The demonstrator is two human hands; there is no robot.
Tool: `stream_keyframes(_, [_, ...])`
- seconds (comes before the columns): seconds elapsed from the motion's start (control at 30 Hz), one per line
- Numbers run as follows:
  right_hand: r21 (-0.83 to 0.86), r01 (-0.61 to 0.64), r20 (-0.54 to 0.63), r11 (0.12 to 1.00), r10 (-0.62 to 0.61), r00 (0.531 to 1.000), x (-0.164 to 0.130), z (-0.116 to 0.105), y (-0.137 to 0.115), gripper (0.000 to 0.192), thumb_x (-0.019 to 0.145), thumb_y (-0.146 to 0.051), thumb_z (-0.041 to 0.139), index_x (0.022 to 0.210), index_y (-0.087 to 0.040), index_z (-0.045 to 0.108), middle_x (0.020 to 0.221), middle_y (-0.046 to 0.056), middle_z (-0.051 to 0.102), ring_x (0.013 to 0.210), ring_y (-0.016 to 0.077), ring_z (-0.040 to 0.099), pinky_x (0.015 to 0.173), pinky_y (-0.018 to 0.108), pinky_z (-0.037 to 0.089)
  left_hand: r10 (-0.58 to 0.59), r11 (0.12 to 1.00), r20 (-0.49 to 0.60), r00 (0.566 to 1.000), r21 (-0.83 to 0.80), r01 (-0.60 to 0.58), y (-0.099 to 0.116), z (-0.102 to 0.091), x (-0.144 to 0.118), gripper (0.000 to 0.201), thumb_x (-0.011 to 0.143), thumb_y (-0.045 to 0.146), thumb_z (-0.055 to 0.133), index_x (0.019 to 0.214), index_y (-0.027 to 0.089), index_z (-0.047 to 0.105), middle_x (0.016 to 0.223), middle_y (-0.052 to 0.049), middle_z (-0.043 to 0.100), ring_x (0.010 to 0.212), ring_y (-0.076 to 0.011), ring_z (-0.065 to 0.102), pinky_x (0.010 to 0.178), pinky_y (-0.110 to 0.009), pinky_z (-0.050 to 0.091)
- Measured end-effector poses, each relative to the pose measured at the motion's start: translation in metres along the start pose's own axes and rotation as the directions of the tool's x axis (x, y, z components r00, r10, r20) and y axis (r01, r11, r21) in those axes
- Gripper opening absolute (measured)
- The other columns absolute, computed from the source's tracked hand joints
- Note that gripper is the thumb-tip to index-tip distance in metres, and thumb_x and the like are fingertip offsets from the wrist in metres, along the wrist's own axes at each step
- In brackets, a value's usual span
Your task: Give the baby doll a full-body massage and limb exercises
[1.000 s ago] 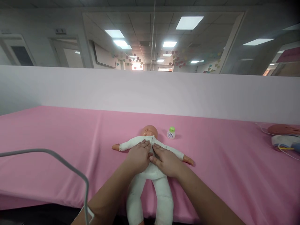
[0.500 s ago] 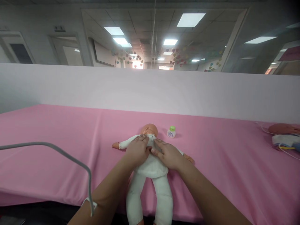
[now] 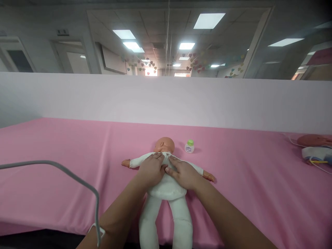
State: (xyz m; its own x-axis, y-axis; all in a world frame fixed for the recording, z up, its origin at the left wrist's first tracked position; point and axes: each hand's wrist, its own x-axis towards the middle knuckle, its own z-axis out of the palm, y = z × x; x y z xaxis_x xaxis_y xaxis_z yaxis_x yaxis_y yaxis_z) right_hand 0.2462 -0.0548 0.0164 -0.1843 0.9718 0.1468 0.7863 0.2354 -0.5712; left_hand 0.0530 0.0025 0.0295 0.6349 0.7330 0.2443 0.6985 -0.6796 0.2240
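Observation:
A baby doll [image 3: 166, 188] in a white suit lies face down on the pink cloth, head away from me, arms spread, legs hanging over the near edge. My left hand [image 3: 151, 171] rests flat on the left side of its back. My right hand [image 3: 183, 173] rests flat on the right side, thumb touching the left hand. Both hands press on the fabric with fingers pointing at the neck; neither grips anything.
A small bottle with a green cap [image 3: 189, 146] stands just right of the doll's head. The pink-covered table [image 3: 64, 155] ends at a pale partition wall [image 3: 166, 100]. A second doll with cables [image 3: 315, 148] lies at the far right. A grey cable [image 3: 64, 171] arcs at the near left.
Both hands slid slightly up the doll's back toward the neck and stay flat on it. The doll and bottle have not moved.

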Motion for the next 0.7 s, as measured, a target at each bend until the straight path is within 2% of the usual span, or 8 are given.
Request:
stream_keyframes(0.13, [0.013,-0.02,-0.042,1.0,0.021,0.999,0.009,-0.006,0.002,0.078,0.101,-0.066,0.044,0.162,-0.017,0.037,0.166,0.014,0.04,0.154,0.0295,0.037,0.123,0.046,0.032,0.033,0.999,-0.038,0.999,0.003,-0.033,0.001,-0.006,0.013,0.047,0.102,0.033,0.044,0.141,0.012,0.06,0.153,-0.017,0.057,0.146,-0.031,0.049,0.12,-0.048,0.037])
stream_keyframes(0.23, [0.032,-0.017,-0.036,0.999,0.018,0.999,0.013,-0.004,0.004,0.076,0.102,-0.064,0.043,0.162,-0.017,0.035,0.163,0.014,0.045,0.15,0.0293,0.044,0.121,0.044,0.036,0.049,0.999,-0.024,0.998,0.003,-0.049,-0.001,-0.003,0.017,0.044,0.1,0.027,0.047,0.139,0.012,0.062,0.153,-0.017,0.057,0.145,-0.0314,0.05,0.12,-0.048,0.037])
stream_keyframes(0.4, [0.063,-0.018,-0.031,0.998,0.02,0.999,0.012,0.006,0.006,0.077,0.102,-0.065,0.043,0.164,-0.02,0.032,0.167,0.012,0.038,0.154,0.0283,0.038,0.124,0.043,0.03,0.02,0.999,0.008,1.0,-0.026,-0.02,-0.008,0.006,0.015,0.049,0.101,0.032,0.047,0.145,0.014,0.057,0.157,-0.016,0.053,0.146,-0.0296,0.05,0.119,-0.043,0.039])
stream_keyframes(0.5, [0.06,-0.019,-0.048,0.998,0.022,0.999,0.01,0.007,0.004,0.074,0.103,-0.062,0.044,0.162,-0.019,0.035,0.166,0.012,0.04,0.153,0.0287,0.038,0.125,0.044,0.029,0.007,0.999,-0.027,1.0,-0.052,-0.008,-0.011,0.008,0.012,0.051,0.101,0.033,0.047,0.147,0.014,0.055,0.157,-0.013,0.054,0.145,-0.0301,0.05,0.118,-0.042,0.04])
stream_keyframes(0.6, [0.045,-0.035,-0.095,0.998,0.039,0.995,0.004,0.001,-0.001,0.068,0.101,-0.058,0.05,0.157,-0.02,0.045,0.161,0.012,0.049,0.149,0.0311,0.045,0.121,0.045,0.033,-0.042,0.991,-0.079,0.996,-0.132,0.031,-0.012,0.005,0.004,0.05,0.1,0.035,0.048,0.145,0.016,0.058,0.153,-0.011,0.059,0.142,-0.0305,0.053,0.117,-0.043,0.041])
stream_keyframes(0.7, [0.036,-0.065,-0.143,0.997,0.069,0.987,-0.006,-0.005,-0.006,0.059,0.101,-0.055,0.053,0.151,-0.025,0.054,0.151,0.01,0.06,0.14,0.0326,0.055,0.115,0.046,0.039,-0.171,0.964,-0.154,0.973,-0.231,0.133,-0.014,0.002,-0.01,0.046,0.097,0.037,0.052,0.137,0.017,0.065,0.147,-0.012,0.064,0.136,-0.0307,0.058,0.115,-0.046,0.043])
